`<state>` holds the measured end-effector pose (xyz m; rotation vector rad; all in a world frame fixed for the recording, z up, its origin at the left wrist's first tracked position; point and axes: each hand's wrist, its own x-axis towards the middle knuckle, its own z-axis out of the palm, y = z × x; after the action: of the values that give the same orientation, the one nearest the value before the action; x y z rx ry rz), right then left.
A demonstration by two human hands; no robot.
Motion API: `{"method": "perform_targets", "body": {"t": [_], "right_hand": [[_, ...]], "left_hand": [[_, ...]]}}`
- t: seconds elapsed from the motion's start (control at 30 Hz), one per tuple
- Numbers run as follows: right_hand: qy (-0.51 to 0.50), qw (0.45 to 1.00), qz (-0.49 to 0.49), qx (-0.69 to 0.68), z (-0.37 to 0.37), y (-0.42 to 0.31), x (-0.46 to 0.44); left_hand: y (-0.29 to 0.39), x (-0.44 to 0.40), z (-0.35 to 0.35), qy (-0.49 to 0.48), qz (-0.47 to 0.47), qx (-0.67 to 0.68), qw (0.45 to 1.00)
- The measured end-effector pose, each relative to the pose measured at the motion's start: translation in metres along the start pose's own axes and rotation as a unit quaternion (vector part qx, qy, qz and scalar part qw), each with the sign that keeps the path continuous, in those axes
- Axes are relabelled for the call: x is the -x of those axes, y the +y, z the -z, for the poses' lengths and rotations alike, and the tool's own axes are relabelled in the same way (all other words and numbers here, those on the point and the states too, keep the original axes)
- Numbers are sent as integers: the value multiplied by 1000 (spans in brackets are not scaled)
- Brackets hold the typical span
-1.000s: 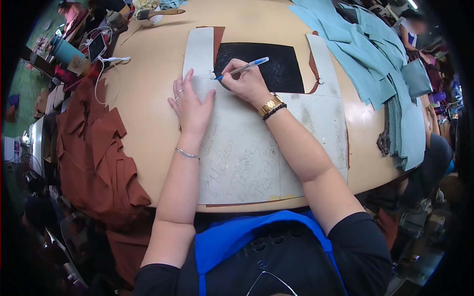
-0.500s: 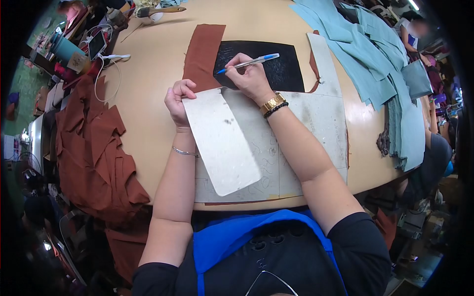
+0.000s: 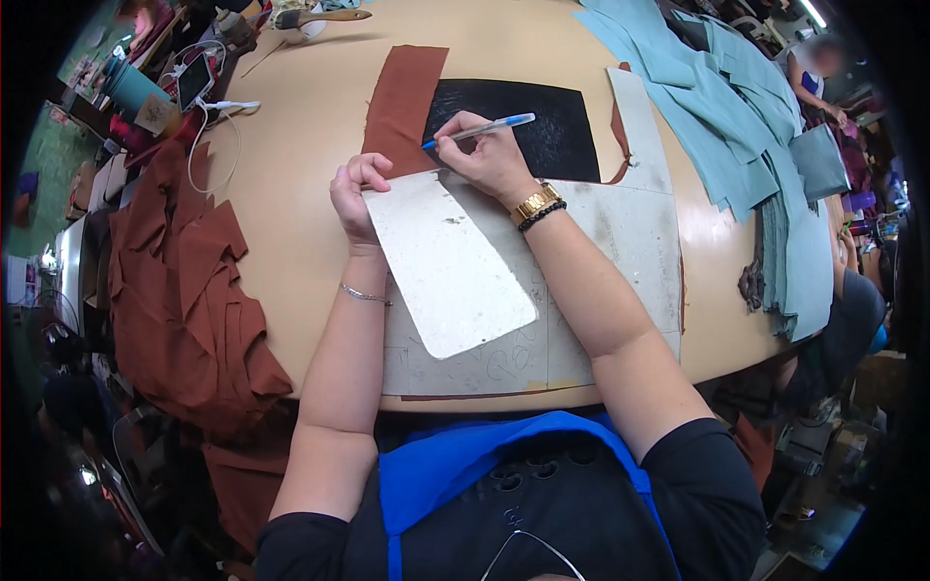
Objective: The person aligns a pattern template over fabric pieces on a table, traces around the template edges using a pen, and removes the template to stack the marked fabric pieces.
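My right hand [image 3: 491, 160] is closed around a blue ballpoint pen [image 3: 509, 122], its tip pointing down-left near the edge between a rust-brown piece of material [image 3: 407, 97] and a black sheet [image 3: 547, 131]. My left hand [image 3: 356, 194] grips the upper left corner of a white card with rounded corners [image 3: 460, 276]. That card slants toward me, above a larger grey-white board [image 3: 620, 232] with pen marks on it. The left fingers are curled, and part of the grip is hidden behind the card.
Crumpled rust-brown pieces [image 3: 184, 290] lie at the left table edge. Teal sheets [image 3: 717, 107] are piled at the right. A brush [image 3: 320, 17], a phone [image 3: 194, 82] and a white cable [image 3: 232, 105] sit at the upper left. Another person [image 3: 814, 73] is at the far right.
The white card's lower end has swung up and to the right, showing more of its face. The pen in my right hand has shifted slightly left and down.
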<state>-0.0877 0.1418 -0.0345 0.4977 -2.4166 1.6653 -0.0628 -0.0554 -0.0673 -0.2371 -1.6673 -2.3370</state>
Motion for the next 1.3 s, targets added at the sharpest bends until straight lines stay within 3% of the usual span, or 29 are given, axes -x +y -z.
{"method": "perform_targets", "body": {"t": [0.27, 0.57, 0.67, 0.87, 0.97, 1.1, 1.2, 1.23, 1.3], "right_hand": [[35, 999, -4, -34, -3, 1, 0], [42, 998, 16, 32, -2, 0, 0], [58, 997, 11, -54, -3, 0, 0], [24, 998, 58, 9, -5, -3, 0], [24, 999, 11, 35, 0, -7, 1], [98, 985, -41, -139, 6, 6, -1], [99, 964, -67, -239, 47, -7, 21], [110, 968, -67, -217, 63, -14, 36], [132, 987, -92, -5, 101, -29, 77]], "left_hand": [[2, 1, -4, 17, 2, 3, 1000], [1, -1, -2, 12, 6, 0, 1000], [-1, -1, 0, 10, 7, -4, 1000], [-2, -2, 2, -3, 0, -15, 1000], [-1, -2, 0, 0, 3, -17, 1000], [-3, -3, 3, 8, 18, -16, 1000], [-7, -4, 3, 7, 8, -18, 1000], [-9, -5, 3, -1, 3, -36, 999], [-12, -8, 6, -11, -9, -72, 997]]}}
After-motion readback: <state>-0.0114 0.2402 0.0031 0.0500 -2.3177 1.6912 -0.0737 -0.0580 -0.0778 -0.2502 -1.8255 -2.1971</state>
